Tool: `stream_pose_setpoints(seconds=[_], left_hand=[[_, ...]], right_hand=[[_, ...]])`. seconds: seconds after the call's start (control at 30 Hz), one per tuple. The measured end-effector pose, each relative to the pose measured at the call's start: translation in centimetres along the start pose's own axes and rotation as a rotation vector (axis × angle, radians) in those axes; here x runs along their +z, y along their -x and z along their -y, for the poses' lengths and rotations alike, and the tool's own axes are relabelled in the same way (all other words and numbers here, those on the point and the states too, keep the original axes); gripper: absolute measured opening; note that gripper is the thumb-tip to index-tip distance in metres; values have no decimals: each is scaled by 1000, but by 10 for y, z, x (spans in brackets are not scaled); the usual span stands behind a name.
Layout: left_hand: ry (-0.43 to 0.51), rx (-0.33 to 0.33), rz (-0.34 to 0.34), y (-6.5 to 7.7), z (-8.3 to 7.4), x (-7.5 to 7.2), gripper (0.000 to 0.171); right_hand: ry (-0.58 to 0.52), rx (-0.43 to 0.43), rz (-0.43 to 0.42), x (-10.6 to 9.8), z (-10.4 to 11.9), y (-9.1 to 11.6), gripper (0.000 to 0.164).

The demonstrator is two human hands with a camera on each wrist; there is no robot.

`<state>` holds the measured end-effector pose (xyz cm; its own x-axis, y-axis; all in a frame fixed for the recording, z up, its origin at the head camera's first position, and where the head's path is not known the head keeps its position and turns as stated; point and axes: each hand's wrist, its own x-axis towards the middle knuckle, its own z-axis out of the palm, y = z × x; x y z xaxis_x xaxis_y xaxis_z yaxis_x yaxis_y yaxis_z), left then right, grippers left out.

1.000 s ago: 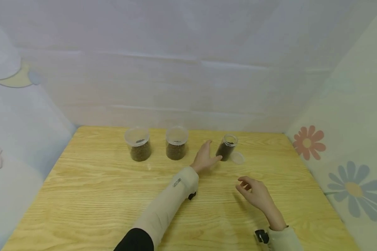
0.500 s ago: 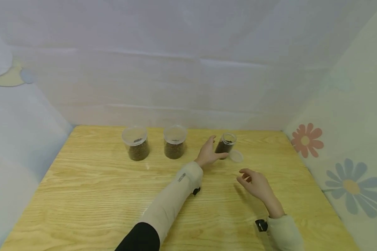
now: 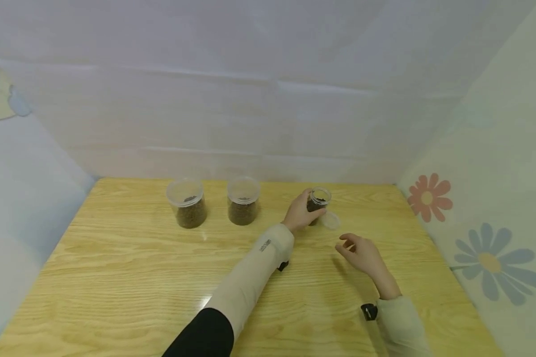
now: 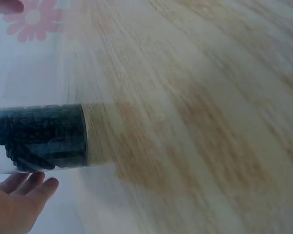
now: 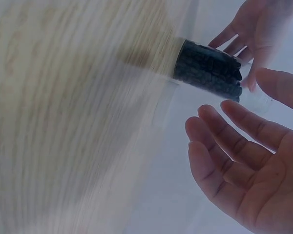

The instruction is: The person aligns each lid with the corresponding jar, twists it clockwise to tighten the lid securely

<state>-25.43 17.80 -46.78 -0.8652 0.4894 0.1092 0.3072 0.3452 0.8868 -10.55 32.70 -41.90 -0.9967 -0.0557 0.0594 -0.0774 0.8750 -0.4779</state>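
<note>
A clear plastic jar holding dark, seed-like pieces stands upright at the back right of the table, its top uncovered in the head view. My left hand reaches round it, fingers along its far left side and thumb across the front. In the left wrist view, the fingertips are right at the jar's wall, while a fingertip at the upper left is well apart from it. My right hand hovers nearer to me, holding nothing, its fingers loosely bent in the right wrist view. A clear round lid lies beside the jar.
Two wider clear jars, one at the far left and one in the middle, stand near the back edge, partly filled with brown pieces. The wooden table ends at a pale cloth backdrop.
My left hand has moved right, from beside the narrow jar to round it. My right hand has shifted slightly away from me. The jars stay in place while the head view drifts a little.
</note>
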Motion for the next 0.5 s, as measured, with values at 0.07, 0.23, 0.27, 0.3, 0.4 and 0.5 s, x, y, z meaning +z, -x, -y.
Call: stream_pose_setpoints(seconds=[0.07,0.23,0.27,0.3,0.4,0.5], left_hand=[[-10,10,1,-2,0,0,73],[-36,16,13,-3,0,1,70],[-41,16,13,-3,0,1,70],[-46,15,13,-3,0,1,70],[-70,13,11,-4,0,2,70],[-95,8,12,-5,0,3,71]], right_hand=[[7,2,4,0,-2,-6,34],[44,13,14,-1,-8,-21,36],[53,19,19,0,-9,-25,37],[63,23,22,0,-10,-29,38],[84,35,39,1,-12,-40,40],[94,43,53,2,-15,-50,42]])
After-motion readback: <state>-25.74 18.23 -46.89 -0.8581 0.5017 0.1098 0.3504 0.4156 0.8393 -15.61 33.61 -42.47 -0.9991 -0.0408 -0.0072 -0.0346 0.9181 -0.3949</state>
